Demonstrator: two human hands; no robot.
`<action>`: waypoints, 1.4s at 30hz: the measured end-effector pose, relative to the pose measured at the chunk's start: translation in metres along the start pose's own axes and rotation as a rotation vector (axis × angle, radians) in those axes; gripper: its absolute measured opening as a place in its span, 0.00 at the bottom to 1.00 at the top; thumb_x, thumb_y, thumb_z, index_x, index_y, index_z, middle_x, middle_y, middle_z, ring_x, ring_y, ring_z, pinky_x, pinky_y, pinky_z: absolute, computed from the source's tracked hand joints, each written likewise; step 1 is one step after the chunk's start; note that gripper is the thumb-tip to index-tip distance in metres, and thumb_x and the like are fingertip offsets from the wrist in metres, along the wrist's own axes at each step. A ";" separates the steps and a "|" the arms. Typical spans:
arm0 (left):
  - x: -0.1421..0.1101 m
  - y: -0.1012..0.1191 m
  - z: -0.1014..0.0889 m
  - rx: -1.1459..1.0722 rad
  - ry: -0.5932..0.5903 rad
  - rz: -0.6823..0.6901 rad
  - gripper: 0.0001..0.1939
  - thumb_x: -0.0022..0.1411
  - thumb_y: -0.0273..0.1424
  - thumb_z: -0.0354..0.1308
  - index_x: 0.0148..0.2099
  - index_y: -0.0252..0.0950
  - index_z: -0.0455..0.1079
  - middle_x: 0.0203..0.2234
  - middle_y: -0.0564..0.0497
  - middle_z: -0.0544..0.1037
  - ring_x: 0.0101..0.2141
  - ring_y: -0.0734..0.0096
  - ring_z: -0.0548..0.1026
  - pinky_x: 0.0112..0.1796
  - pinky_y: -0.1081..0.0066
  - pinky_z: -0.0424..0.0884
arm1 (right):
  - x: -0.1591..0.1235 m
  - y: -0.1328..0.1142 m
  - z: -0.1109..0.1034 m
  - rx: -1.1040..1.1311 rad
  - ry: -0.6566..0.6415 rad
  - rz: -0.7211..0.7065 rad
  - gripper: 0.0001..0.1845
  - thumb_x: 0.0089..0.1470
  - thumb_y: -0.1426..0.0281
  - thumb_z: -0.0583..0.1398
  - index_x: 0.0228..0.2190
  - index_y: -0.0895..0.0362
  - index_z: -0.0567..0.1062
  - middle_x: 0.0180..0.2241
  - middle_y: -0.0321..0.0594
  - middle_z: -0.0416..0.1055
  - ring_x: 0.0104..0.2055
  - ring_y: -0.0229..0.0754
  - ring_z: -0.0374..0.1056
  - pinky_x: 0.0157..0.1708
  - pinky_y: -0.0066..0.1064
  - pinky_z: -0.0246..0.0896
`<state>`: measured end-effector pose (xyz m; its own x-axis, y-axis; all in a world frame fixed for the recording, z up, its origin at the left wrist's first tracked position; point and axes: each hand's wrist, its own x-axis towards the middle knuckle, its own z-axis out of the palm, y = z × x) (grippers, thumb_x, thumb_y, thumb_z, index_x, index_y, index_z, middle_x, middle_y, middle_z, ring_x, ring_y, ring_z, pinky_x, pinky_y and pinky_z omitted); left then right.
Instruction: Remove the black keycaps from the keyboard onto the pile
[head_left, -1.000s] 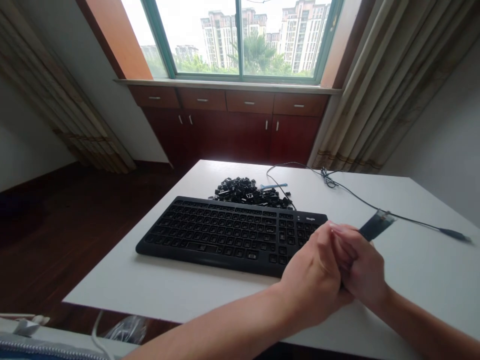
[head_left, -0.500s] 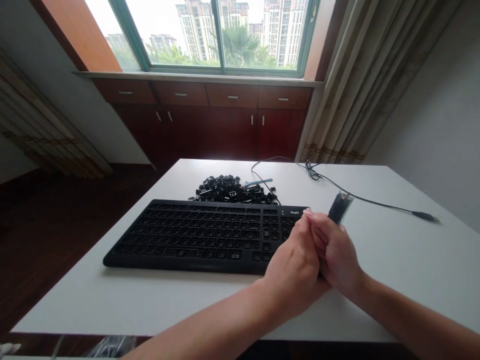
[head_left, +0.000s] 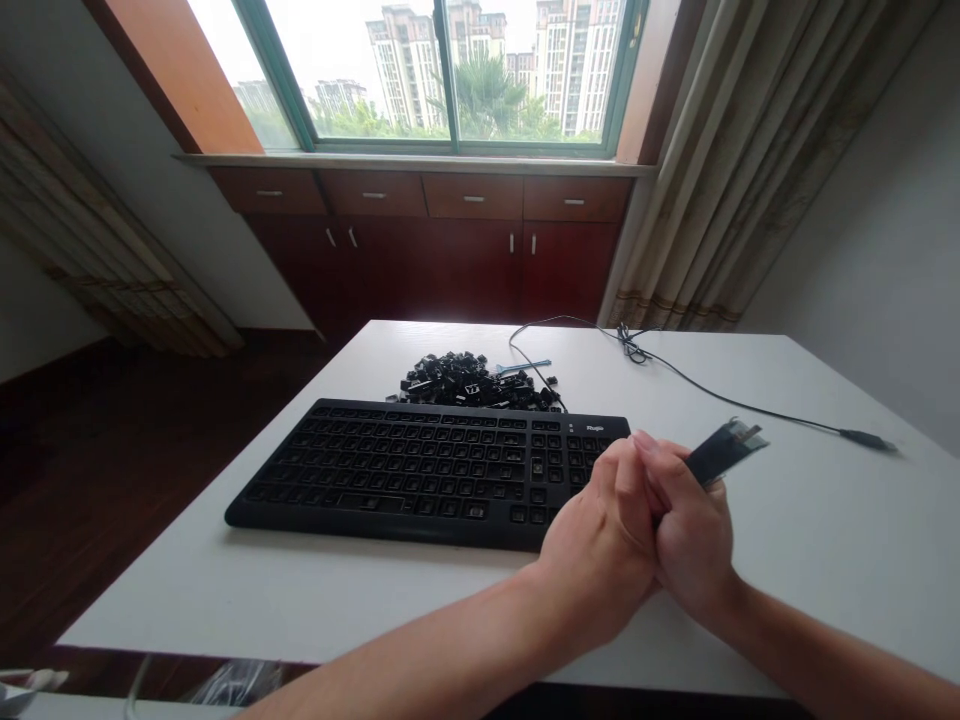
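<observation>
My left hand [head_left: 604,535] and my right hand [head_left: 694,525] are pressed together in front of the right end of a black keyboard [head_left: 382,528]. A flat dark object with a clear, squared end [head_left: 721,452] sticks out past my right hand, which is closed round it. My left hand is closed too, its fingers curled against the right one; what they grip is hidden. Bare sockets show across the keyboard where keycaps are off. Behind it lies a heap of loose black keycaps [head_left: 457,380].
A thin light-blue tool [head_left: 525,366] lies beside the heap. The keyboard's black cable [head_left: 697,385] loops across the white table [head_left: 825,560], with a tied bundle and a plug at the right. Beyond stand red-brown cabinets [head_left: 450,265] under a window.
The dark object has tipped over to the right, from steeply upright to a low slant. Both hands have turned slightly with it and remain together. The whole view has shifted a little.
</observation>
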<state>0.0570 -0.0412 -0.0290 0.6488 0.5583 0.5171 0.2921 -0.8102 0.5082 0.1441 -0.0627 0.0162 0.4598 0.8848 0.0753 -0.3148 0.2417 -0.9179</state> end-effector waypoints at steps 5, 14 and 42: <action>-0.003 -0.005 0.008 0.003 0.017 0.004 0.52 0.66 0.34 0.54 0.70 0.27 0.13 0.58 0.29 0.68 0.50 0.47 0.77 0.42 0.52 0.81 | -0.002 -0.008 0.008 0.082 -0.092 -0.144 0.32 0.60 0.64 0.62 0.13 0.57 0.52 0.11 0.28 0.48 0.15 0.28 0.45 0.17 0.27 0.43; -0.001 0.000 -0.004 -0.098 -0.074 -0.128 0.61 0.57 0.34 0.66 0.71 0.32 0.19 0.63 0.27 0.63 0.57 0.41 0.72 0.48 0.50 0.78 | 0.015 -0.011 -0.002 0.130 -0.156 -0.018 0.30 0.57 0.65 0.64 0.12 0.55 0.56 0.11 0.28 0.50 0.15 0.30 0.45 0.16 0.29 0.41; 0.002 0.001 -0.014 -0.171 -0.044 -0.086 0.74 0.38 0.27 0.75 0.72 0.39 0.22 0.63 0.33 0.57 0.59 0.41 0.66 0.54 0.50 0.75 | 0.012 -0.001 -0.001 0.125 -0.090 0.273 0.30 0.53 0.60 0.68 0.16 0.56 0.55 0.14 0.25 0.47 0.17 0.28 0.42 0.14 0.23 0.41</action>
<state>0.0488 -0.0389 -0.0181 0.6581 0.6124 0.4380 0.2264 -0.7158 0.6606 0.1509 -0.0533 0.0179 0.2702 0.9542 -0.1282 -0.5185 0.0321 -0.8545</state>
